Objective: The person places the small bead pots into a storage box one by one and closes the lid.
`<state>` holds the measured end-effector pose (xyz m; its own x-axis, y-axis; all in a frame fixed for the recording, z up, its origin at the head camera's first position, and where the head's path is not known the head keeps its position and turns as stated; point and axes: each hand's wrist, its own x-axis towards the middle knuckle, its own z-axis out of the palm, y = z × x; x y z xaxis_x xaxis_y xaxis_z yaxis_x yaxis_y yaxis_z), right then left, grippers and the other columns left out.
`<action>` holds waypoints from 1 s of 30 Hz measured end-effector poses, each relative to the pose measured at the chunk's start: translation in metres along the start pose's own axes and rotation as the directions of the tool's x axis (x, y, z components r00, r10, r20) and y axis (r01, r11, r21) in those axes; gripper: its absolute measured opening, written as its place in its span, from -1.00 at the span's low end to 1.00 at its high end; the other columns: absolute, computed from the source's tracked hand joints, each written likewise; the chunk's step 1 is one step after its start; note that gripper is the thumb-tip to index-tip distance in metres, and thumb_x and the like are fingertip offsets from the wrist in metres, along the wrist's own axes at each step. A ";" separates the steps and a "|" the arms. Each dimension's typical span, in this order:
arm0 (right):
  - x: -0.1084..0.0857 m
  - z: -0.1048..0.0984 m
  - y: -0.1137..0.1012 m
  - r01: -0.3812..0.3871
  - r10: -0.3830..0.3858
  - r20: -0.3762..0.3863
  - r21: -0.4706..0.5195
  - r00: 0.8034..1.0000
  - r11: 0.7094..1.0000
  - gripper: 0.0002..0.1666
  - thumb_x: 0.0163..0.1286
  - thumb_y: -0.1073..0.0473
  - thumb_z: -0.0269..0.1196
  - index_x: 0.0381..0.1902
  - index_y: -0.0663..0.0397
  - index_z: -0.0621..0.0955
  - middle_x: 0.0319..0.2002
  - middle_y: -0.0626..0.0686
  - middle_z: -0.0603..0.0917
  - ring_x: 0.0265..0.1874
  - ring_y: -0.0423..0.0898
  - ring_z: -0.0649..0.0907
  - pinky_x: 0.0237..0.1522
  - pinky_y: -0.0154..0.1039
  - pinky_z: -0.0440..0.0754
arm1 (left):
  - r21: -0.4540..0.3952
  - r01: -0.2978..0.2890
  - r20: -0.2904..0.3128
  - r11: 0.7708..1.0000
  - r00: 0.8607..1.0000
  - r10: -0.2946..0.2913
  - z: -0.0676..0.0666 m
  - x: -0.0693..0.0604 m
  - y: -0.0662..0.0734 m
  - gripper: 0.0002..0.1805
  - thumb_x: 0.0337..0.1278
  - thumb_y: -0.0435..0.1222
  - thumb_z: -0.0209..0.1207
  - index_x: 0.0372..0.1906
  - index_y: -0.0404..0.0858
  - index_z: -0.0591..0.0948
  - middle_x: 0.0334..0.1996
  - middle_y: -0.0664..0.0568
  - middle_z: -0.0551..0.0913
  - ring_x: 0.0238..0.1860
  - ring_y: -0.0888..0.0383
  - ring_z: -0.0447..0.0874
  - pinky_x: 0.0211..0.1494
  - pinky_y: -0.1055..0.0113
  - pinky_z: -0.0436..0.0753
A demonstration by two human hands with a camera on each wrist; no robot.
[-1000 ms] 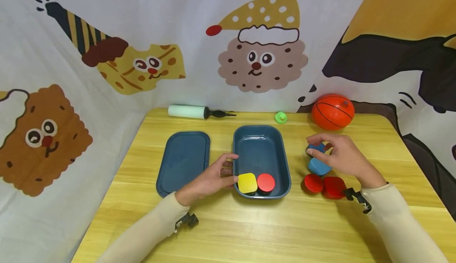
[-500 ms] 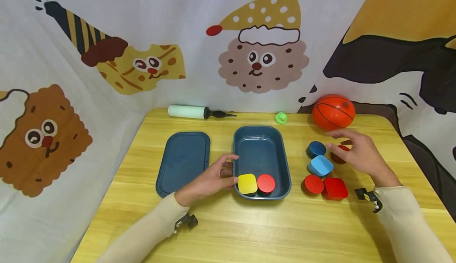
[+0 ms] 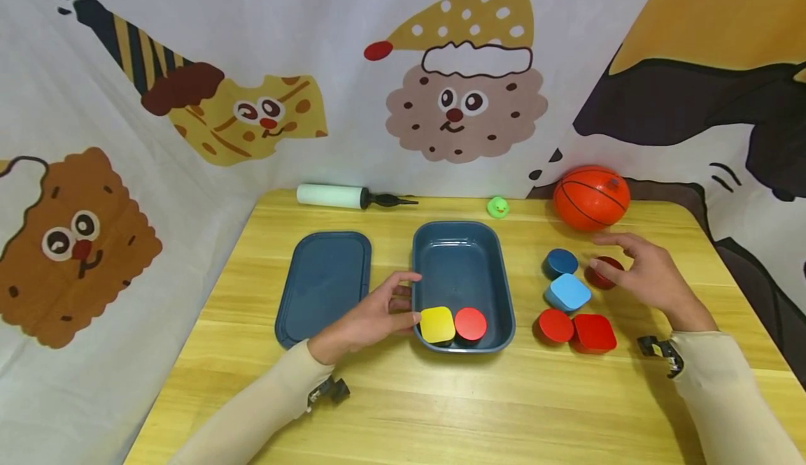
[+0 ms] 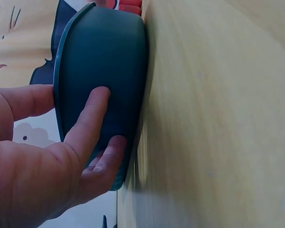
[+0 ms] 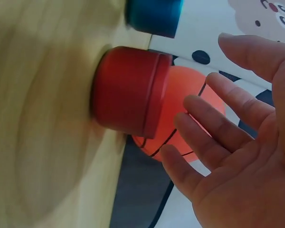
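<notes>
My left hand (image 3: 376, 313) rests against the left wall of the dark blue rectangular box (image 3: 506, 290); in the left wrist view, the fingers (image 4: 99, 102) are extended and touch its outer side. Inside the box's near end sit a yellow square container (image 3: 437, 324) and a red round container (image 3: 470, 324). My right hand (image 3: 651, 280) hovers over a dark red round container (image 3: 606, 273) at the right. Its fingers are spread and apart from that small red container (image 5: 128, 90) in the right wrist view.
Beside the dark red container stand a blue round container (image 3: 560, 263), a light blue one (image 3: 568, 293), a red round one (image 3: 555, 326) and a red square one (image 3: 595, 333). A dark blue lid (image 3: 327, 287), pump (image 3: 334, 196), green duck (image 3: 497, 207) and orange ball (image 3: 592, 198) surround the box.
My right hand has moved right, from over the blue containers to over the dark red round one. The left hand has stayed at the box.
</notes>
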<state>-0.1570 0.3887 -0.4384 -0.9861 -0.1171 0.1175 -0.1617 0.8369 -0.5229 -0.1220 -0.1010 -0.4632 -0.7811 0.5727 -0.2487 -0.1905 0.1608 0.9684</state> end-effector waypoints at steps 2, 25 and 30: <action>0.001 0.002 0.004 0.001 -0.001 0.020 -0.006 1.000 1.000 -0.43 0.44 0.08 0.44 0.28 0.27 0.62 0.31 0.41 0.57 0.28 0.42 0.50 0.18 0.50 0.50 | -0.004 0.001 0.001 1.000 1.000 -0.001 0.000 0.000 0.000 -0.20 0.46 -0.39 0.26 0.64 -0.14 0.16 0.40 -0.37 0.34 0.26 -0.07 0.58 0.18 0.07 0.80; -0.004 0.011 0.028 -0.006 0.015 0.173 -0.048 0.985 0.999 -0.31 0.40 0.10 0.47 0.38 0.27 0.54 0.20 0.40 0.60 0.05 0.29 0.59 -0.09 0.01 0.70 | -0.023 0.001 0.004 1.000 1.000 -0.001 0.001 -0.001 0.002 -0.22 0.47 -0.41 0.24 0.64 -0.15 0.16 0.38 -0.38 0.37 0.24 -0.07 0.60 0.16 0.04 0.80; -0.003 0.008 0.025 -0.018 0.022 0.151 -0.028 0.988 0.999 -0.30 0.40 0.08 0.48 0.39 0.26 0.54 0.21 0.40 0.60 0.06 0.32 0.59 -0.02 0.25 0.73 | -0.026 0.002 0.006 1.000 1.000 -0.002 0.001 -0.001 0.002 -0.21 0.47 -0.40 0.24 0.64 -0.15 0.15 0.38 -0.38 0.38 0.26 -0.07 0.60 0.17 0.05 0.80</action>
<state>-0.1580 0.4055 -0.4589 -0.9838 -0.1780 -0.0225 -0.1429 0.8535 -0.5011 -0.1212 -0.1007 -0.4615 -0.7772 0.5771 -0.2510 -0.2076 0.1413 0.9679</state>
